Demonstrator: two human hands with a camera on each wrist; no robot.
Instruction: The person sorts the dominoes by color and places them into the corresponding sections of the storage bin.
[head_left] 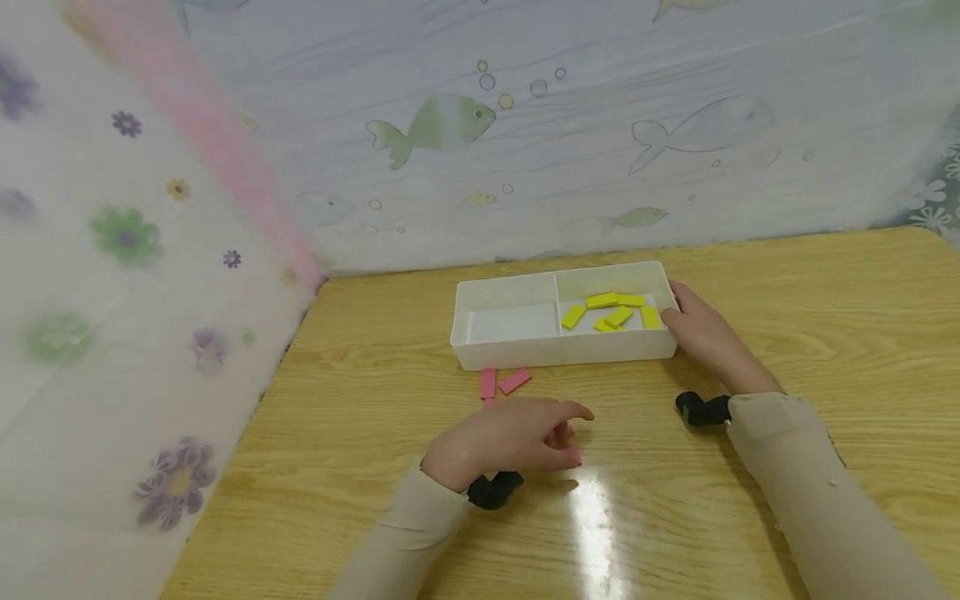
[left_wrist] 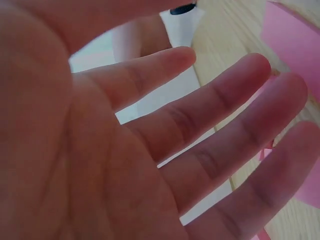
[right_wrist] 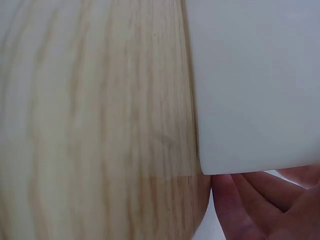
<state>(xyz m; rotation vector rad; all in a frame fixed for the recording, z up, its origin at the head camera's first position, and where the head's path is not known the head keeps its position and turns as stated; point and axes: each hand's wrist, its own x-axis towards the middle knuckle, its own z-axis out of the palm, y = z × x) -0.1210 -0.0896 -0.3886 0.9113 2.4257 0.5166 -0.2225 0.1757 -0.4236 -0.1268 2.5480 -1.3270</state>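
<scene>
A white two-compartment box (head_left: 506, 354) stands on the table, several yellow blocks (head_left: 573, 317) lying in its right compartment. My right hand (head_left: 701, 333) grips the box at its right end; in the right wrist view its fingers (right_wrist: 260, 205) lie against the end of the white box (right_wrist: 255, 90). My left hand (head_left: 510, 437) hovers in front of the box, thumb and index finger apart. The left wrist view shows that palm with the fingers loosely extended. Pink blocks (head_left: 515, 381) lie between left hand and box, partly covered by the hand. More pink shows by the thumb tip.
The box's left compartment (head_left: 510, 323) is divided off by a thin wall. Behind the wooden table (head_left: 360, 400) hangs a fish-patterned sheet (head_left: 570, 183), and a flower-patterned one (head_left: 150, 317) hangs on the left. Black wrist cameras (head_left: 702, 409) sit below both hands.
</scene>
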